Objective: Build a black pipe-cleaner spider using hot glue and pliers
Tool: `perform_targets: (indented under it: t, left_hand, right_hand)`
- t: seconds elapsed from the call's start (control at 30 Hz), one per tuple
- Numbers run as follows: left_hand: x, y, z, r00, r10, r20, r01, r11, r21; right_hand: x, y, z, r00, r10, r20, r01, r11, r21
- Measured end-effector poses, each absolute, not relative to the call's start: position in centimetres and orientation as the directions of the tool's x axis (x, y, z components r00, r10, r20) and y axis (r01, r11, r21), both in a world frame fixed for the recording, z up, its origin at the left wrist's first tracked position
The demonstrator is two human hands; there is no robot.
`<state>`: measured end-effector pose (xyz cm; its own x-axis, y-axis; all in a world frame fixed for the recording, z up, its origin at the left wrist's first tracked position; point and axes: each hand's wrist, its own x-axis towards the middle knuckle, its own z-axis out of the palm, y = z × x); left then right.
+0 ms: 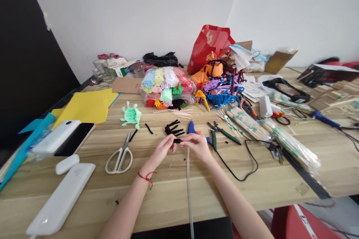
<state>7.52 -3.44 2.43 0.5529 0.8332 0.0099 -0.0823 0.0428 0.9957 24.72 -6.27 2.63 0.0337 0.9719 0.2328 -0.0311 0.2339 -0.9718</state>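
Note:
My left hand point(162, 150) and my right hand point(198, 145) meet over the middle of the wooden table point(174, 194), and together they pinch a short black pipe cleaner piece point(177, 141) between their fingertips. A red string circles my left wrist. Just beyond the hands lies a small pile of cut black pipe cleaner pieces point(174, 129). A blue glue gun point(192, 127) lies behind my right hand, and its long clear glue stick point(189, 194) runs toward me. White-handled scissors point(120, 157) rest to the left of my left hand.
A mint pipe cleaner figure point(131, 115), green-handled pliers point(223, 131) and a black cord point(241, 164) lie nearby. Bags of coloured pipe cleaners point(165, 86), a red bag point(209, 44), bundled sticks point(269, 134), yellow paper point(86, 106), a phone point(74, 139) and white power banks point(63, 198) crowd the table.

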Motion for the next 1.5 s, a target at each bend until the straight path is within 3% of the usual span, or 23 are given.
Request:
perform_targets:
  t: [0.2,0.43,0.7,0.9,0.97,1.07,1.13,1.2,1.27,1.33,1.5]
  left_hand:
    - [7.7,-3.6,2.7,0.508,0.861,0.001,-0.052,0.030,0.998]
    - [8.2,-3.8,2.2,0.395,0.914,0.089,0.107,-0.142,0.984]
    - [7.4,-3.7,3.4,0.594,0.802,0.062,0.129,-0.171,0.977]
    - [7.6,-3.5,3.1,0.556,0.826,0.092,0.183,-0.230,0.956]
    - [7.7,-3.4,2.8,0.530,0.843,0.090,0.186,-0.220,0.958]
    - [7.7,-3.4,2.3,0.480,0.874,0.081,0.190,-0.194,0.962]
    - [7.8,-3.5,2.0,0.455,0.888,0.061,0.200,-0.169,0.965]
    - [7.9,-3.5,1.8,0.444,0.894,0.055,0.199,-0.158,0.967]
    - [8.0,-3.4,1.7,0.433,0.897,0.085,0.189,-0.182,0.965]
    - [8.1,-3.3,1.6,0.410,0.902,0.134,0.191,-0.228,0.955]
    - [7.9,-2.8,1.3,0.363,0.912,0.190,0.182,-0.270,0.946]
  right_hand:
    - [24.8,-6.2,2.3,0.026,0.965,0.262,0.018,0.262,-0.965]
    - [25.3,-6.6,3.0,-0.026,0.949,0.314,0.194,0.313,-0.930]
    - [27.1,-6.5,3.9,-0.227,0.928,0.295,0.325,0.358,-0.876]
    - [26.9,-6.2,3.9,-0.319,0.887,0.334,0.366,0.441,-0.820]
    - [27.5,-6.0,4.0,-0.278,0.898,0.340,0.426,0.432,-0.795]
    - [30.2,-5.8,3.8,0.087,0.940,0.330,0.678,0.186,-0.711]
    - [32.7,-5.8,3.3,0.393,0.883,0.257,0.804,-0.194,-0.563]
    - [34.8,-6.0,2.8,0.578,0.814,0.062,0.761,-0.510,-0.400]
    - [36.1,-6.1,2.3,0.579,0.809,-0.102,0.756,-0.579,-0.306]
    - [36.5,-6.2,2.0,0.559,0.810,-0.177,0.769,-0.587,-0.254]
    - [36.2,-6.1,1.9,0.627,0.760,-0.169,0.736,-0.650,-0.189]
